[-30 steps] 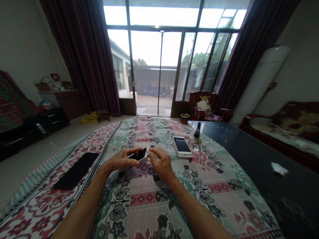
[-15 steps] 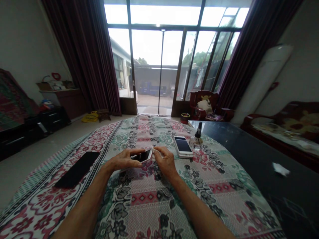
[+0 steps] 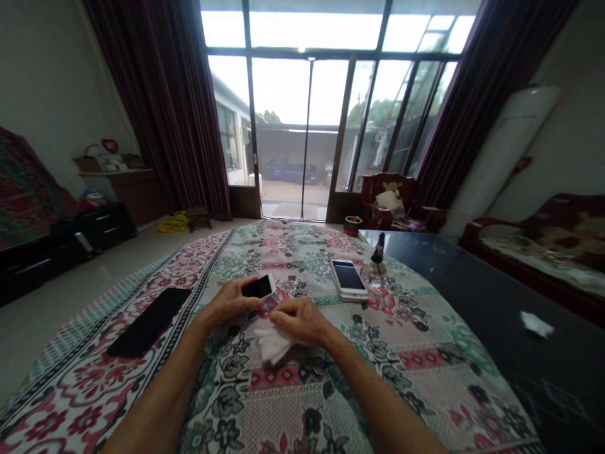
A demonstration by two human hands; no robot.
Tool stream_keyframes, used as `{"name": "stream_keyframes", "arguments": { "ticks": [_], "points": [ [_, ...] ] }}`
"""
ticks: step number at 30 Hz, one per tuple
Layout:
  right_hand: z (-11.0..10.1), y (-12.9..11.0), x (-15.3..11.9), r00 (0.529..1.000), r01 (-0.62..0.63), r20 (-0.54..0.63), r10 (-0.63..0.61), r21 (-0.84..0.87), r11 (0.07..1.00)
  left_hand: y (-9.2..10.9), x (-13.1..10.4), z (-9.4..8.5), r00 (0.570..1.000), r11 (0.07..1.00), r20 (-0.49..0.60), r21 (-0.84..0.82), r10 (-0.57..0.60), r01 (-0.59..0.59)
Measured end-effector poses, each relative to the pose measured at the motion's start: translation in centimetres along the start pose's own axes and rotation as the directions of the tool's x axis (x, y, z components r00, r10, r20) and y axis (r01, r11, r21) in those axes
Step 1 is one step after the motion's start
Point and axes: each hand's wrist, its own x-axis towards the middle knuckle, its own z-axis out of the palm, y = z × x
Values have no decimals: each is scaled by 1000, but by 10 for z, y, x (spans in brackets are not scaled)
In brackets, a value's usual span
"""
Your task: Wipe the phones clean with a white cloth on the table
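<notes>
My left hand (image 3: 235,299) grips a white-edged phone (image 3: 259,287) with a dark screen, thumb on the near edge and fingers on the far one. To its right and nearer to me, my right hand (image 3: 300,320) pinches a white cloth (image 3: 274,344) that hangs down over the tablecloth. White phones (image 3: 348,279), seemingly stacked, lie beyond my right hand. Beside them stands a clear bottle (image 3: 375,271) with a black spray top. A long black slab (image 3: 149,321) lies flat on the left.
The round table has a flowered cloth (image 3: 331,391). A dark glossy table (image 3: 477,302) adjoins it on the right, bearing a crumpled white tissue (image 3: 537,324). Wooden chairs, a cabinet and glass doors (image 3: 302,145) stand farther back.
My right hand has drawn back from the phone toward me, and the white cloth now shows below it. My left hand still holds the phone, whose screen is more visible.
</notes>
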Motion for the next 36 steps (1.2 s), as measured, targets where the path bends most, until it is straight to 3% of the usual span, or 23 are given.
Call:
{"name": "stream_keyframes", "arguments": {
  "ticks": [3,6,9,12,15,17,20,23,25,29,36],
  "points": [
    [0,2,2,993,14,-120,-11,23,1000,0,3,3,1000,996,-12,86,-28,28],
    [5,8,5,971,-114,-184,154,207,972,2,7,10,995,988,-75,137,-61,70],
    [11,10,6,940,-279,-30,339,500,820,6,10,20,985,980,-163,180,-53,82],
    [18,8,5,917,-345,93,388,674,653,10,12,31,974,964,-225,251,-34,92],
    [25,7,5,898,-375,146,416,750,545,9,15,37,966,957,-257,268,-38,109],
    [27,7,5,887,-385,164,432,780,494,3,18,36,971,978,-228,180,-67,110],
    [26,7,6,876,-374,159,455,819,435,-8,20,31,962,978,-208,-147,-174,145],
    [22,4,8,872,-344,128,472,845,408,-16,20,29,946,831,-171,-538,-274,143],
    [18,2,8,875,-321,96,475,848,421,-15,18,31,960,711,-87,-690,-267,135],
    [12,-1,7,867,-296,51,495,852,431,-6,16,39,962,561,34,-807,-271,186],
    [7,5,8,850,-282,-6,527,840,465,7,13,43,943,405,99,-885,-317,229]
  ]
}}
